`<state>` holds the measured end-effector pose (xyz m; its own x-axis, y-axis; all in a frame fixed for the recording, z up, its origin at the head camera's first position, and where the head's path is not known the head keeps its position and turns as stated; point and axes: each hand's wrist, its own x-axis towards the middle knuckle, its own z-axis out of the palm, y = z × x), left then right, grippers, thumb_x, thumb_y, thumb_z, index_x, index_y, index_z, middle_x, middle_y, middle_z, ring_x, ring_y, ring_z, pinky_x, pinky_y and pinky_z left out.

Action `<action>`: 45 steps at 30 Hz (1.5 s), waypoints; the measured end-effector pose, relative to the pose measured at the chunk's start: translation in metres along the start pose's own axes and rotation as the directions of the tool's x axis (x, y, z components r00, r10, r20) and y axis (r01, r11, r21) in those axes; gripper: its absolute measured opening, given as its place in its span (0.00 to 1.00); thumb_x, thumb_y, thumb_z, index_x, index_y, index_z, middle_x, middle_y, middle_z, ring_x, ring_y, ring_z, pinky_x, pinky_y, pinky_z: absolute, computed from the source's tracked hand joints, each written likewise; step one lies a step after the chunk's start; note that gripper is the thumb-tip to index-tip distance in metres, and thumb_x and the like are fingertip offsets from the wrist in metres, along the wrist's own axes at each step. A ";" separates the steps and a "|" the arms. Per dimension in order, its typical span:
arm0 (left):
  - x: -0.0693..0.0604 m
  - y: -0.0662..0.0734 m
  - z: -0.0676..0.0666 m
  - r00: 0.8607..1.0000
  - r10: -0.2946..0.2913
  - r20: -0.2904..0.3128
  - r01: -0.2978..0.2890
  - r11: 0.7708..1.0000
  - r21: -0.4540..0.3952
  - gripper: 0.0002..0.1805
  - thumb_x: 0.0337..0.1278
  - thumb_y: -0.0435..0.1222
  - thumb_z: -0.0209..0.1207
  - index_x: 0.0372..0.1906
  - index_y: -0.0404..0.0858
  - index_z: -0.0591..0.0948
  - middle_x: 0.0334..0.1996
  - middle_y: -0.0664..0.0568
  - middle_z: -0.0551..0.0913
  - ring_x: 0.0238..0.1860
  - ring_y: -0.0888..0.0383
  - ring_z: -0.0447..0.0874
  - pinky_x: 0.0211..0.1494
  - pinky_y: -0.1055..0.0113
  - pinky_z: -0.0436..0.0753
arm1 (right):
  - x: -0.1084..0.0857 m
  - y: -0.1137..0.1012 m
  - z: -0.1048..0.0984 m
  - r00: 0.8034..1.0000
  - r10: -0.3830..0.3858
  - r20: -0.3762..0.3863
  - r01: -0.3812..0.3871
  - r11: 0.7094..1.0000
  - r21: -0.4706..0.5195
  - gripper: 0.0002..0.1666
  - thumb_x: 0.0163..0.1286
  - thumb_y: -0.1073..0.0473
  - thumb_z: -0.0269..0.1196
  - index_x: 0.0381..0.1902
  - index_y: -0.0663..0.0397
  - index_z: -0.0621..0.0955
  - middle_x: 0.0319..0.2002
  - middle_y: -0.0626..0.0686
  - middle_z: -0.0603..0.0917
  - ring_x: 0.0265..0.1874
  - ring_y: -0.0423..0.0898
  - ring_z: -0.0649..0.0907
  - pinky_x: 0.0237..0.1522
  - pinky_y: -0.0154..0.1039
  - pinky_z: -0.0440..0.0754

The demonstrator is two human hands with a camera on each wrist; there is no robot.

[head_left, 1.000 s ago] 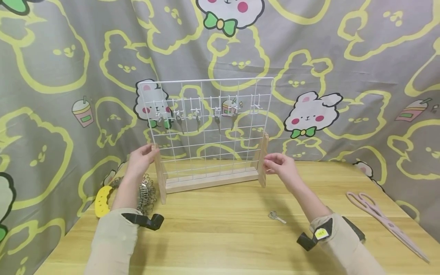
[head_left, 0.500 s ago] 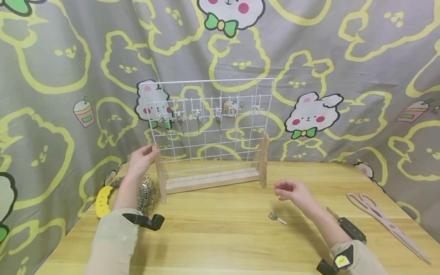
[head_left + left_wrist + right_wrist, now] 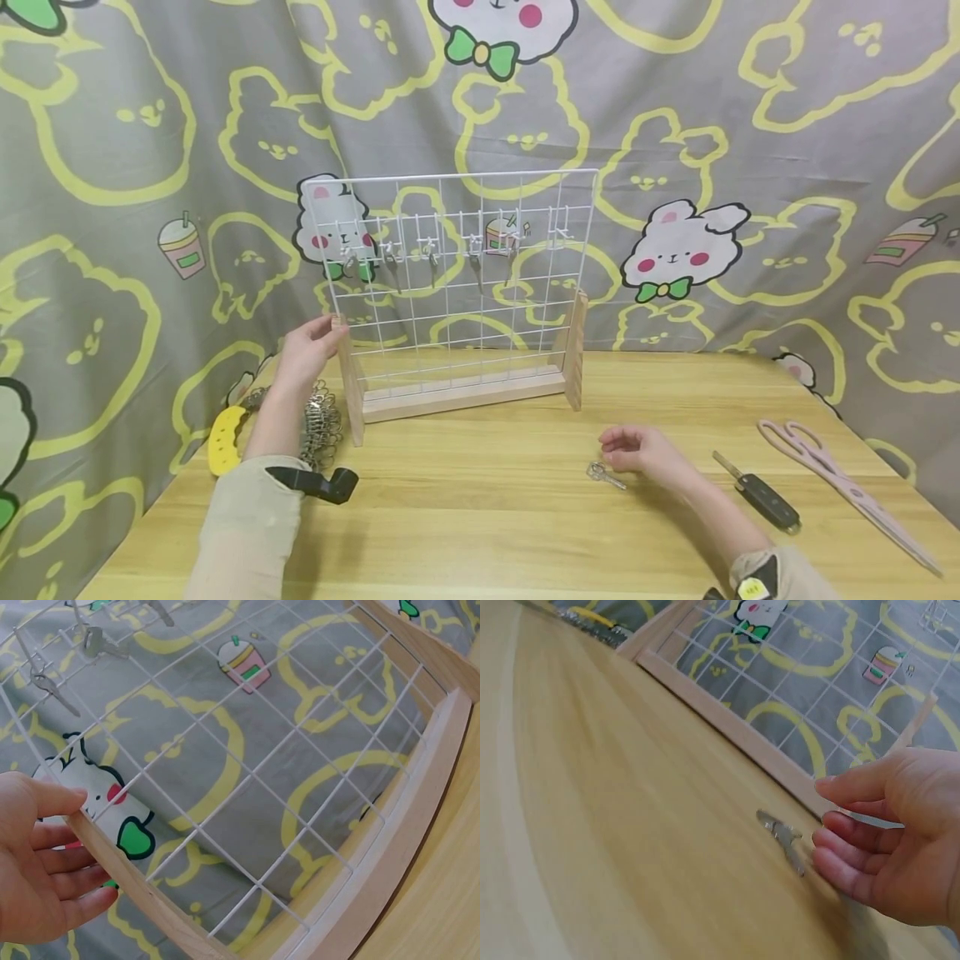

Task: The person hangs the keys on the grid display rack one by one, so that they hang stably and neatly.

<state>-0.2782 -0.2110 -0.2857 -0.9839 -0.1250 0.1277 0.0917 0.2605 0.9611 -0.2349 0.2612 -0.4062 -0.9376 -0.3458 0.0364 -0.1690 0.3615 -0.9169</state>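
A white wire grid rack (image 3: 465, 317) stands upright in a wooden base. My left hand (image 3: 309, 346) holds the top of its left wooden post (image 3: 135, 889), thumb on one side and fingers on the other. Several keys (image 3: 54, 691) hang from hooks on the grid's upper part; the rightmost hook (image 3: 558, 235) shows no key. My right hand (image 3: 648, 454) hovers just above and beside a small bunch of silver keys (image 3: 606, 476) on the table. In the right wrist view its fingers are loosely bent and apart from the keys (image 3: 781, 838).
A black car key (image 3: 765, 500) and pink scissors (image 3: 825, 479) lie on the table at the right. Behind the left forearm are a yellow curved object (image 3: 225, 440) and a pile of metal rings (image 3: 322, 425). A patterned curtain (image 3: 675, 83) hangs behind the wooden table (image 3: 480, 517).
My right hand has moved from the rack's right post down and toward me, to the silver keys. The black car key has come into full sight. My left hand has stayed on the post.
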 end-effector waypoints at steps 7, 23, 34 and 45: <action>0.000 0.000 0.000 1.000 0.004 0.000 -0.004 1.000 -0.009 0.34 0.67 0.41 0.49 0.70 0.30 0.52 0.67 0.36 0.58 0.67 0.45 0.57 0.69 0.56 0.61 | -0.004 0.007 0.003 1.000 -0.017 -0.005 0.016 0.997 -0.070 0.22 0.55 0.66 0.65 0.46 0.75 0.74 0.38 0.60 0.81 0.38 0.48 0.79 0.40 0.30 0.79; 0.000 -0.003 0.000 1.000 0.015 -0.003 -0.015 1.000 -0.002 0.33 0.68 0.41 0.48 0.70 0.30 0.53 0.67 0.36 0.58 0.67 0.44 0.58 0.69 0.55 0.61 | -0.001 0.016 0.009 0.995 -0.099 -0.016 0.090 0.952 -0.292 0.08 0.54 0.65 0.66 0.34 0.59 0.82 0.32 0.49 0.80 0.30 0.39 0.76 0.32 0.31 0.76; 0.000 -0.001 0.001 1.000 0.019 -0.005 -0.019 1.000 0.006 0.33 0.68 0.40 0.49 0.70 0.30 0.53 0.67 0.36 0.59 0.66 0.44 0.58 0.68 0.56 0.61 | 0.000 0.012 0.012 0.994 -0.108 -0.025 0.096 0.948 -0.303 0.05 0.57 0.64 0.66 0.32 0.59 0.81 0.29 0.49 0.78 0.27 0.38 0.74 0.28 0.30 0.75; -0.001 0.000 0.000 1.000 0.011 0.000 -0.011 1.000 0.014 0.33 0.68 0.41 0.48 0.70 0.31 0.52 0.68 0.36 0.58 0.67 0.44 0.57 0.69 0.55 0.60 | 0.001 0.010 0.013 0.993 -0.121 0.005 0.117 0.945 -0.306 0.06 0.54 0.65 0.67 0.30 0.59 0.81 0.31 0.50 0.77 0.27 0.38 0.73 0.27 0.30 0.74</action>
<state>-0.2769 -0.2106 -0.2862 -0.9828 -0.1222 0.1382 0.1002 0.2755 0.9561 -0.2336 0.2529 -0.4207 -0.9086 -0.3916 0.1451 -0.3623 0.5662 -0.7403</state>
